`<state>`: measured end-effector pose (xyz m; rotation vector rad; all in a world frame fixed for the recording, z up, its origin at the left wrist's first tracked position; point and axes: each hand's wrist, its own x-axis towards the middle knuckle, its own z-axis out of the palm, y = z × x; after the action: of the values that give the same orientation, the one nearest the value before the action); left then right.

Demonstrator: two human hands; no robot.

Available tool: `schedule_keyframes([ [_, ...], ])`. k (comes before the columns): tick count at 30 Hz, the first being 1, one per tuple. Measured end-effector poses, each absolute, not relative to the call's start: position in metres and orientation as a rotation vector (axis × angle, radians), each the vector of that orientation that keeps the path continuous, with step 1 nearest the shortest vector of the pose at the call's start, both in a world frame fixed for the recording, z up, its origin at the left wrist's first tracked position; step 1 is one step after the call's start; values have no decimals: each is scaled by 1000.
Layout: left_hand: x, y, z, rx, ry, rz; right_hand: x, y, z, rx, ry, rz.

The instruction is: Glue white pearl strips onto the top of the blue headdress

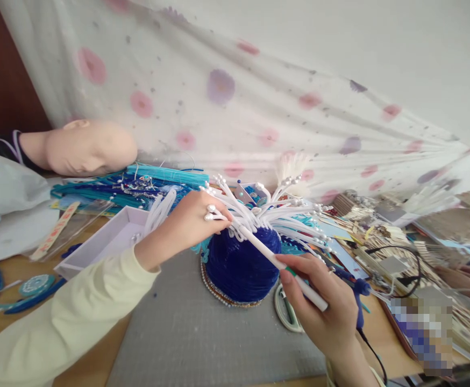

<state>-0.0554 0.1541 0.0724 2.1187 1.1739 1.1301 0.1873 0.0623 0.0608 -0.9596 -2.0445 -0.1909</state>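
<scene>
A dark blue velvet headpiece [239, 266], edged at the bottom with pearls and gold trim, stands on a grey mat [186, 333]. White pearl-tipped stems [267, 215] fan out from its top. My left hand [190, 223] is closed at the left of this spray, its fingertips pinching a white stem with pearl ends. In my right hand [327, 301] is a white pen-shaped stick [261, 247], held slantwise. Its far tip reaches the stem bases near my left fingertips; whether it touches them I cannot tell. Something green shows beside the stick near my right fingers.
Scissors [287, 309] lie partly behind my right hand, near a blue glue gun [360, 295]. To the left are a pale box [106, 242] and a mannequin head [92, 148]. Sticks and beads clutter the right, where another person's hand [467, 287] shows. A flowered curtain [178, 80] hangs behind.
</scene>
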Motion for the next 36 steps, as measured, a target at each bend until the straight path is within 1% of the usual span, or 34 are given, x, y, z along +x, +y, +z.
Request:
schedule_keyframes([
  [10, -55, 155, 71, 2106, 1167, 1132, 199, 60, 57, -871, -2214, -161],
  [17, -54, 155, 72, 2109, 1164, 1145, 200, 59, 62, -902, -2347, -186],
  [22, -54, 154, 72, 2104, 1166, 1138, 201, 57, 62, -926, -2319, -122],
  [30, -52, 152, 73, 2040, 1171, 1123, 203, 54, 62, -862, -2356, -200],
  [36, -53, 151, 73, 2078, 1109, 1159, 205, 52, 61, -907, -2344, -233],
])
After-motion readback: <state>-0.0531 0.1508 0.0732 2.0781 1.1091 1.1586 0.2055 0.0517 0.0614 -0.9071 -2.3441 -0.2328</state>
